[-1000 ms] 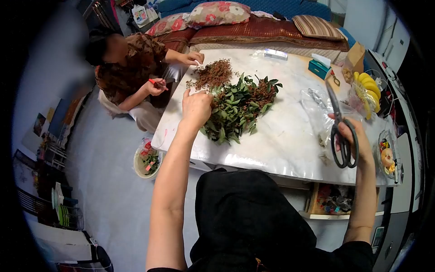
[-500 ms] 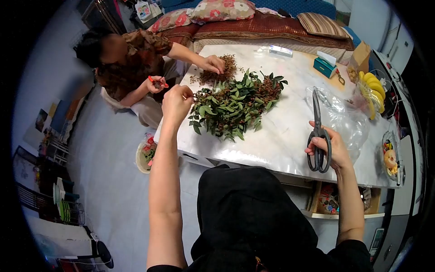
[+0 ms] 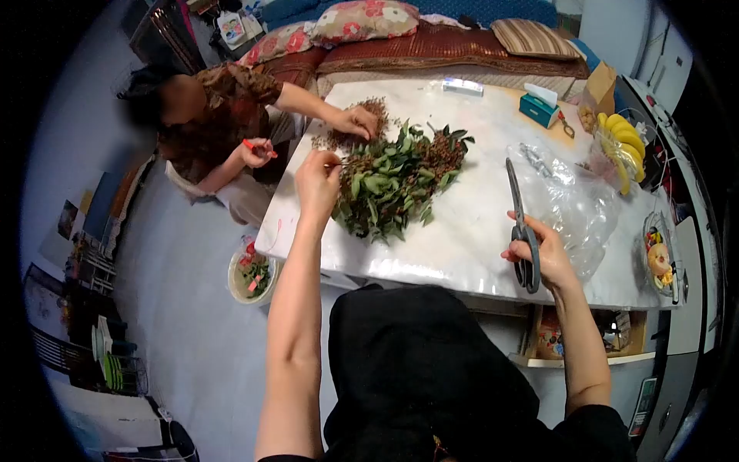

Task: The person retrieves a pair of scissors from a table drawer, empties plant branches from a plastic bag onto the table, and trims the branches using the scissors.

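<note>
A heap of green leafy branches with brown berry clusters (image 3: 396, 181) lies on the white table (image 3: 454, 254). At its left edge my left hand (image 3: 317, 183) pinches the end of a thin stem (image 3: 341, 163). My right hand (image 3: 543, 250) grips large dark scissors (image 3: 521, 223) by the handles above the table's front right part. Their blades point away from me, well apart from the branches. Behind the heap is a pile of loose brown berries (image 3: 369, 115), touched by a co-worker's hand (image 3: 356, 122).
The co-worker's other hand holds a red-handled tool (image 3: 265, 150). A bucket with leaves (image 3: 252, 276) stands on the floor. On the table are a clear plastic bag (image 3: 566, 208), a tissue box (image 3: 539, 109), bananas (image 3: 627, 142) and a glass dish (image 3: 660, 258). An open drawer (image 3: 581, 359) juts out below.
My left hand has shifted down and slightly right, still at the heap's left edge. The scissors in my right hand have turned more edge-on. The camera view has shifted a little.
</note>
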### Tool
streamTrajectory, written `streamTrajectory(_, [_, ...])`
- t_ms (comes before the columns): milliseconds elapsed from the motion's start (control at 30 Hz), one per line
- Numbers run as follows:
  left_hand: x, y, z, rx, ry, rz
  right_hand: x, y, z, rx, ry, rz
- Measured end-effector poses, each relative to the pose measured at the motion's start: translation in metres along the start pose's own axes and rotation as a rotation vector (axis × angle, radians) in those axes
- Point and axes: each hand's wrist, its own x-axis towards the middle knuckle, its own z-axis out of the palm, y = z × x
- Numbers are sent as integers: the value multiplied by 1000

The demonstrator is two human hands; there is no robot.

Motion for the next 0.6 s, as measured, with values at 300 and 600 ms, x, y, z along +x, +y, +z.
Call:
streamTrajectory(300, [28,38,3,-388,169,-36,8,14,-2,-46,-106,-18])
streamTrajectory(600, [-45,73,68,-420,26,-29,-3,11,7,94,-31,5])
